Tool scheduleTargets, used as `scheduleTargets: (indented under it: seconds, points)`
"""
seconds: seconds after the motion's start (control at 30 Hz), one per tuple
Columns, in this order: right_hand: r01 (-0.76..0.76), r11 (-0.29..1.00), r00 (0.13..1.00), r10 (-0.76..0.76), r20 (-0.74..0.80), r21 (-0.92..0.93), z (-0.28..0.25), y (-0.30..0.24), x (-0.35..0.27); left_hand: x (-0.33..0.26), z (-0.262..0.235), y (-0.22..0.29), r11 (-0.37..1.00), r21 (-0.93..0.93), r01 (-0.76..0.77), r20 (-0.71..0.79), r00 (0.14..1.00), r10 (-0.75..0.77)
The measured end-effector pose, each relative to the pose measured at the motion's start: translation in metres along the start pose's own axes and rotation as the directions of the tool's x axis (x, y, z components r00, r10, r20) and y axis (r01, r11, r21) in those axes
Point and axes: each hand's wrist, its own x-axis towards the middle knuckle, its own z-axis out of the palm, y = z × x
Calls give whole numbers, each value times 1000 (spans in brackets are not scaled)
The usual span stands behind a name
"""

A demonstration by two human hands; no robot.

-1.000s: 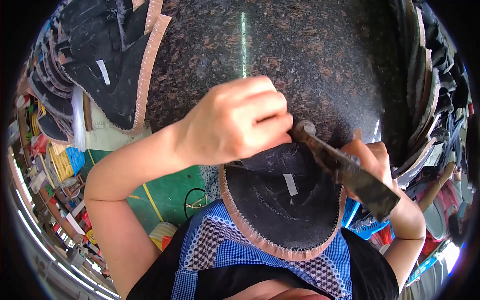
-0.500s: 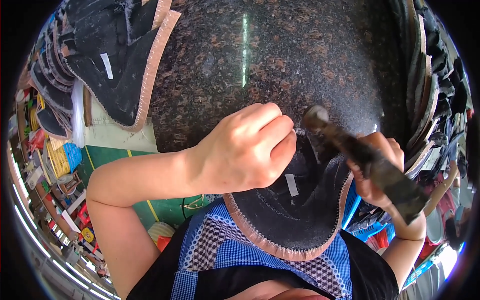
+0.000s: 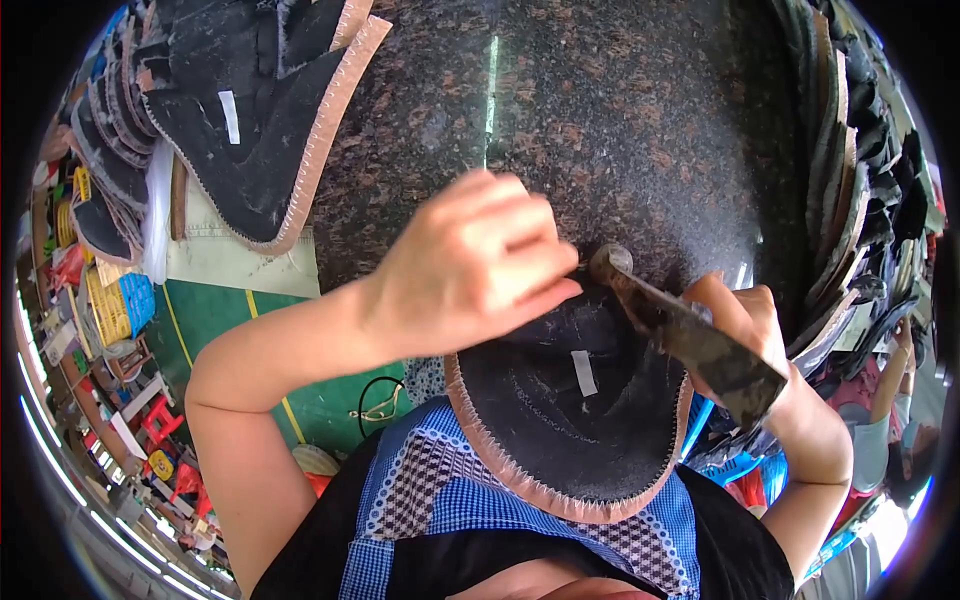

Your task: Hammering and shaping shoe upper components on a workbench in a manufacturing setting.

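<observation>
Left hand (image 3: 475, 265) fingers pinch black felt shoe upper (image 3: 565, 410) with pink stitched rim on speckled granite worktop (image 3: 640, 130); right hand (image 3: 745, 330) fingers clamped on worn metal hammer (image 3: 690, 335).

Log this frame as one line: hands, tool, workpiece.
left hand: presses black shoe upper on granite slab | right hand: grips worn metal tool, tip at upper's top edge | stacked uppers: upper left

Both forearms bare, no sleeves, no gloves, no rings or watch visible. Left hand (image 3: 475, 265) and right hand (image 3: 745, 325) uncovered. Below the hands, torso wears a black top or apron (image 3: 480, 560) with a blue-and-white checked panel (image 3: 450, 490), scalloped white trim along its left edge, toward the left arm.
</observation>
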Motion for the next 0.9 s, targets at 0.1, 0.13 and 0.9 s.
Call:
scheduleTargets:
  seconds: [0.1, 0.13, 0.9]
  points:
    - [-189, 976, 982, 185, 45, 105, -2, 2, -4, -3, 4, 0, 997, -72, -8, 11, 1000, 9]
    - [-344, 932, 939, 339, 63, 111, -10, -2, 1, -4, 7, 3, 998, -68, -5, 13, 1000, 6]
    - [-95, 982, 984, 68, -163, -164, -25, -25, 8, -7, 10, 8, 996, -84, 35, 6, 999, -35]
